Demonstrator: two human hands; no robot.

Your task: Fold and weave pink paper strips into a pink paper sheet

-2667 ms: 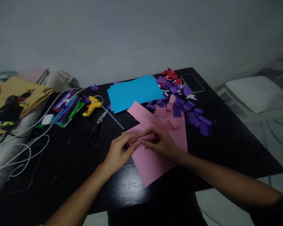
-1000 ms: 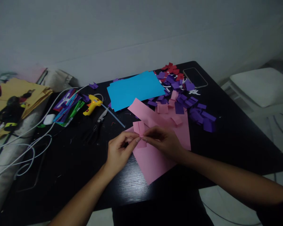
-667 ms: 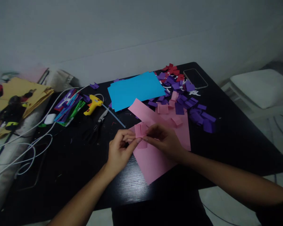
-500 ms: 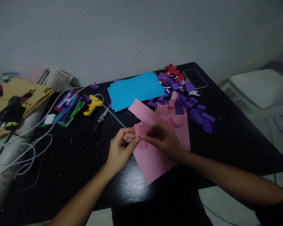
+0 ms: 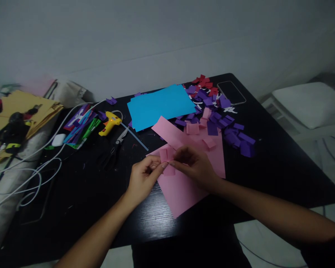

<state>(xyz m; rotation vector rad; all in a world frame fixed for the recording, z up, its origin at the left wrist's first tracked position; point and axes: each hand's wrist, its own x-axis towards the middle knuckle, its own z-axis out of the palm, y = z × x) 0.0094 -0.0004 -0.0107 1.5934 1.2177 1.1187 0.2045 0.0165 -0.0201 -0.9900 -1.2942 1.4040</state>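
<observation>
Between my two hands is a small folded piece of pink paper (image 5: 169,171), creased across its middle. My left hand (image 5: 144,174) pinches its left side with thumb and fingers. From the right, my right hand (image 5: 195,167) pinches the same piece, thumb and fingertips close to the left thumb. Beneath them lies a larger pink sheet (image 5: 181,197) on the black table. A pink strip (image 5: 165,131) slants out above my right hand, its lower end hidden behind the fingers. Several small curled pink pieces (image 5: 192,128) rest on the sheet's upper part.
Blue sheets (image 5: 160,107) lie at the back, beside purple paper pieces (image 5: 240,139) and red ones (image 5: 202,80). A phone (image 5: 231,92) is at the back right. Left are a yellow glue gun (image 5: 110,123), scissors (image 5: 115,147), white cables (image 5: 41,169) and colourful strips (image 5: 82,128).
Both hands stay nearly still, still pinching the folded pink piece. The fingertips have shifted only very slightly; nothing else on the table has moved.
</observation>
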